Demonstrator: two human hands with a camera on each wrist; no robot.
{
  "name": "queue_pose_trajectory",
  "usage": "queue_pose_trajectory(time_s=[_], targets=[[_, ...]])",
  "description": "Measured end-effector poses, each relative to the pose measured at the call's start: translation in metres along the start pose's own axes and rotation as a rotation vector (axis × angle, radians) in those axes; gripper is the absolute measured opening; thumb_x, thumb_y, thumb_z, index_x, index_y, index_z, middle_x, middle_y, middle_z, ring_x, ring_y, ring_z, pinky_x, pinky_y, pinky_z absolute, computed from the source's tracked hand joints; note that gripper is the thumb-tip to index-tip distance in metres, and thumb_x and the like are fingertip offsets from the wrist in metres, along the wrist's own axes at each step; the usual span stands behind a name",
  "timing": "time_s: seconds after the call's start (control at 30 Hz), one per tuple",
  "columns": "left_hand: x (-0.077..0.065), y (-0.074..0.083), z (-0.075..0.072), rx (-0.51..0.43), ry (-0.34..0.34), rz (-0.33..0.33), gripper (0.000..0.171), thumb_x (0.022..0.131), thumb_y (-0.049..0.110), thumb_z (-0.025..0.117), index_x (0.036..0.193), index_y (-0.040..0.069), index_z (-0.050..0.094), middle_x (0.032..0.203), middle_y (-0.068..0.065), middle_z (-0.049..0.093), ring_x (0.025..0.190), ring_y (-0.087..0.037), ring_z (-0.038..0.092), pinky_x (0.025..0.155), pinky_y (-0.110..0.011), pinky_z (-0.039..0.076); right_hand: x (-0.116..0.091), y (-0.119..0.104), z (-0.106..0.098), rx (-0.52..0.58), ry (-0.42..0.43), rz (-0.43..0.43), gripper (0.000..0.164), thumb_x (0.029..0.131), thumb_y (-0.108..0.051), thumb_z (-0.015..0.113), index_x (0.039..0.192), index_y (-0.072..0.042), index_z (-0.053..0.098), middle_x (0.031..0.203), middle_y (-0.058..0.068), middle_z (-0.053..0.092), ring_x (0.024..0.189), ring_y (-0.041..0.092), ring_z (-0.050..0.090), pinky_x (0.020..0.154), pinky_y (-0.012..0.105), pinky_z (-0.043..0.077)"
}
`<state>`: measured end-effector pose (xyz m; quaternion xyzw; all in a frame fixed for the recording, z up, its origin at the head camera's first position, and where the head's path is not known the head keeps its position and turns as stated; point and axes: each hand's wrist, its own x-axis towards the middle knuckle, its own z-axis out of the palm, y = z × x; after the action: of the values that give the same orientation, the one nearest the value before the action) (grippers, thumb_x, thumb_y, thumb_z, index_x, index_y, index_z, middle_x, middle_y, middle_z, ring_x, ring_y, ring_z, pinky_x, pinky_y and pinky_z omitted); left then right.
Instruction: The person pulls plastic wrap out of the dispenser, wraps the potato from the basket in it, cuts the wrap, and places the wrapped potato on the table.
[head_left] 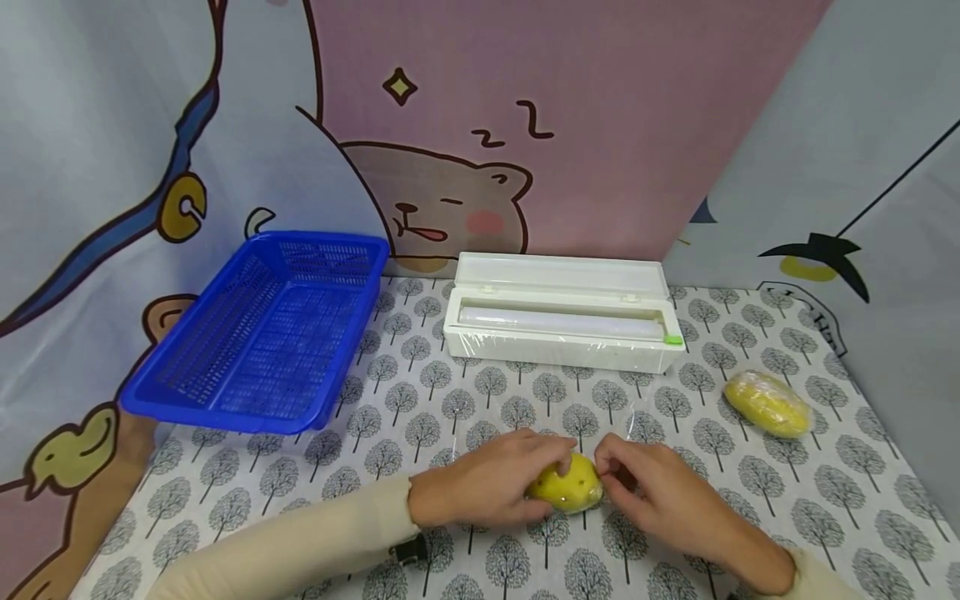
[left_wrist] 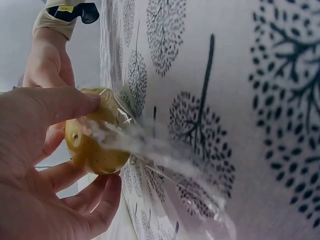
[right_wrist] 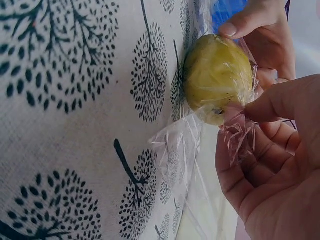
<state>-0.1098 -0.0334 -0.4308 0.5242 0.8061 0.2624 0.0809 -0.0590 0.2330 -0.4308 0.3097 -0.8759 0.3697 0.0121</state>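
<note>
Between the hands is a yellow potato [head_left: 568,485] with small dark dimples, partly covered in clear cling film. My left hand [head_left: 498,479] grips it from the left, thumb on one side and fingers on the other. At its right end, my right hand [head_left: 656,492] pinches a bunched edge of the cling film [right_wrist: 235,132] between thumb and fingers. A loose sheet of film spreads from the potato over the cloth in both wrist views. Farther right lies another yellow potato [head_left: 768,404], wrapped in film.
A white cling film dispenser [head_left: 562,346] stands behind the hands, its lid raised and a roll inside, with a green piece at its right end. The blue plastic basket [head_left: 255,417] sits at the left. A tree-patterned cloth [head_left: 547,387] covers the table, and a printed curtain hangs behind.
</note>
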Motion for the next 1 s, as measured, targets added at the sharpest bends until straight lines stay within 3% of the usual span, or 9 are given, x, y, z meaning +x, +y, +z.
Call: queue_pose_trajectory(time_s=[0.13, 0.23, 0.4, 0.53, 0.67, 0.87, 1.0], targets=[[0.001, -0.003, -0.002, -0.056, -0.021, -0.035, 0.041, 0.095, 0.020, 0.087, 0.126, 0.011, 0.061, 0.108, 0.005, 0.066, 0.089, -0.001, 0.053, 0.082, -0.011, 0.046, 0.000, 0.001, 0.000, -0.007, -0.002, 0.002, 0.042, 0.089, 0.009, 0.079, 0.102, -0.027, 0.061, 0.085, -0.017, 0.064, 0.071, -0.003, 0.056, 0.059, 0.021, 0.054], [0.000, -0.006, -0.002, -0.091, -0.040, -0.092, 0.041, 0.096, 0.021, 0.087, 0.127, 0.013, 0.062, 0.133, -0.001, 0.071, 0.102, -0.002, 0.060, 0.086, -0.012, 0.049, 0.000, 0.002, -0.001, -0.017, 0.002, -0.002, 0.043, 0.088, 0.010, 0.079, 0.101, -0.027, 0.062, 0.090, -0.017, 0.065, 0.076, -0.002, 0.060, 0.063, 0.023, 0.058], [0.000, -0.008, -0.003, -0.125, -0.068, -0.155, 0.035, 0.096, 0.022, 0.087, 0.116, 0.019, 0.059, 0.161, -0.001, 0.058, 0.118, -0.009, 0.066, 0.095, -0.018, 0.051, -0.001, 0.002, -0.009, -0.036, 0.042, -0.039, 0.042, 0.089, 0.009, 0.079, 0.107, -0.028, 0.066, 0.106, -0.016, 0.070, 0.089, 0.001, 0.066, 0.073, 0.027, 0.062], [0.001, -0.009, -0.005, -0.141, -0.078, -0.175, 0.035, 0.096, 0.022, 0.088, 0.116, 0.019, 0.059, 0.161, -0.001, 0.058, 0.118, -0.010, 0.066, 0.094, -0.018, 0.052, -0.002, 0.002, -0.010, -0.047, 0.029, -0.069, 0.038, 0.091, -0.008, 0.088, 0.113, -0.030, 0.067, 0.114, -0.018, 0.068, 0.096, 0.006, 0.068, 0.081, 0.032, 0.063], [0.001, -0.010, -0.006, -0.148, -0.075, -0.173, 0.037, 0.096, 0.022, 0.088, 0.117, 0.018, 0.058, 0.161, -0.002, 0.059, 0.118, -0.011, 0.067, 0.093, -0.016, 0.052, 0.000, 0.002, -0.003, -0.119, 0.001, -0.108, 0.046, 0.082, -0.025, 0.099, 0.115, -0.029, 0.067, 0.113, -0.019, 0.065, 0.096, 0.005, 0.065, 0.080, 0.030, 0.062], [0.002, -0.012, -0.005, -0.150, -0.073, -0.184, 0.060, 0.094, 0.025, 0.089, 0.144, 0.013, 0.057, 0.149, -0.003, 0.067, 0.119, -0.008, 0.067, 0.098, -0.017, 0.051, 0.005, 0.004, 0.003, -0.133, 0.017, -0.163, 0.035, 0.084, -0.015, 0.094, 0.101, -0.032, 0.068, 0.100, -0.022, 0.063, 0.087, 0.000, 0.058, 0.073, 0.024, 0.056], [0.003, -0.013, -0.006, -0.148, -0.084, -0.207, 0.067, 0.093, 0.026, 0.091, 0.151, 0.013, 0.058, 0.145, -0.001, 0.069, 0.117, -0.005, 0.066, 0.099, -0.019, 0.050, 0.007, 0.006, 0.003, -0.092, 0.026, -0.163, 0.034, 0.085, -0.014, 0.094, 0.096, -0.034, 0.068, 0.104, -0.021, 0.061, 0.091, 0.002, 0.060, 0.078, 0.026, 0.058]])
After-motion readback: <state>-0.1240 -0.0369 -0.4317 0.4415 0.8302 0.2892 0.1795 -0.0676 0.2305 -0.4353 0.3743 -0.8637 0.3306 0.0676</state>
